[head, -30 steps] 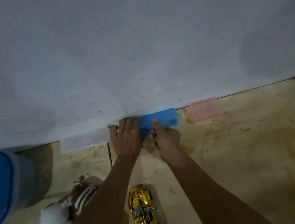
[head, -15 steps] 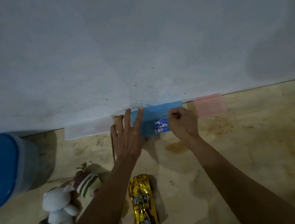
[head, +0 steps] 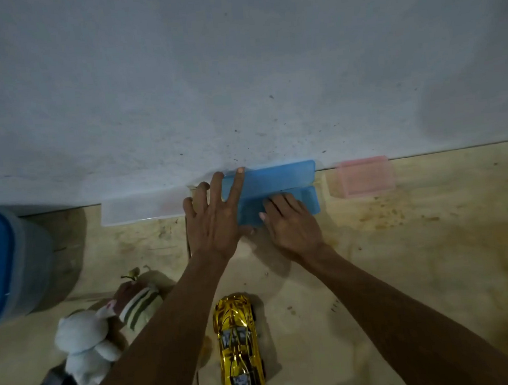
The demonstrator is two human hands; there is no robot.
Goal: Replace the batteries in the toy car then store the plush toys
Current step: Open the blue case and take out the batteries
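Grey wall (head: 236,71) rose behind a tan floor (head: 436,253). Plush toys (head: 87,342) lay left of the gold car (head: 239,353). Against the wall, the left hand (head: 215,217) pressed flat, fingers spread, on the blue box's (head: 276,178) lid; the right hand (head: 292,222) rested with curled fingers in it.

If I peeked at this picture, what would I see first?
First you'd spot the shiny gold toy car on the floor at the bottom, between the person's two arms. Next, the left hand and right hand resting on an open blue box against the wall, with a pink box to its right. At the lower left lie plush toys, one a white bunny.
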